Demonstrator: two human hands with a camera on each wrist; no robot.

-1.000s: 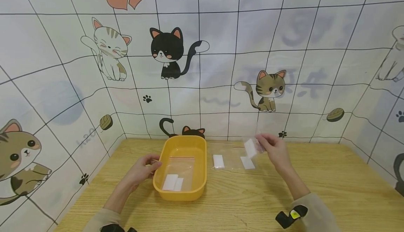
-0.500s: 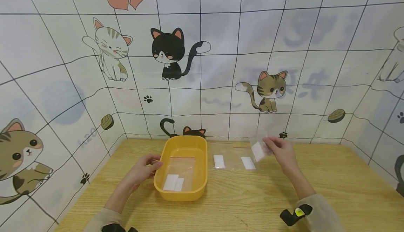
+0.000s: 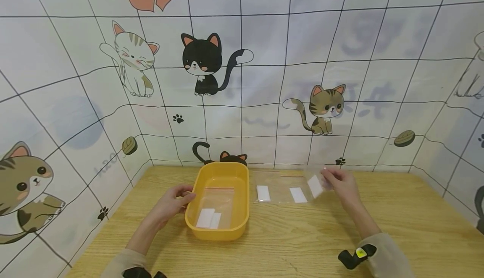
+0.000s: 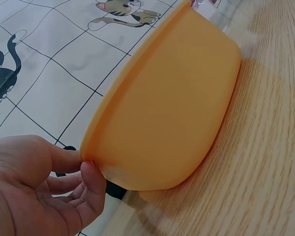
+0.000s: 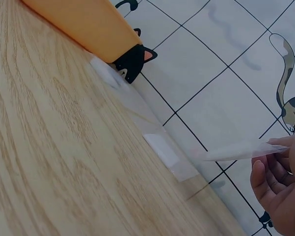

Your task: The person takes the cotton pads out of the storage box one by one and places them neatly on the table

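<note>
My left hand (image 3: 174, 202) pinches the left rim of a yellow plastic basin (image 3: 217, 234); the left wrist view shows thumb and finger at its lip (image 4: 91, 147). Inside the basin lies a clear zip bag (image 3: 224, 200) with white rectangular pieces in it. To the right, my right hand (image 3: 343, 185) pinches a clear bag with a white piece (image 3: 315, 186) inside, tilted above the table's back edge. In the right wrist view this held bag (image 5: 233, 153) is seen nearly edge-on. Two more clear bags, with a white piece (image 3: 263, 193) and another white piece (image 3: 298, 195), lie flat beside the basin.
A wood-grain table (image 3: 287, 240) carries everything. Close behind it hangs a white grid-patterned sheet (image 3: 261, 85) printed with cartoon cats, and similar sheets stand at both sides. The flat bags lie along the table's back edge.
My right hand has moved to the right and slightly down with the held bag, away from the flat bags. My left hand and the basin have stayed in place.
</note>
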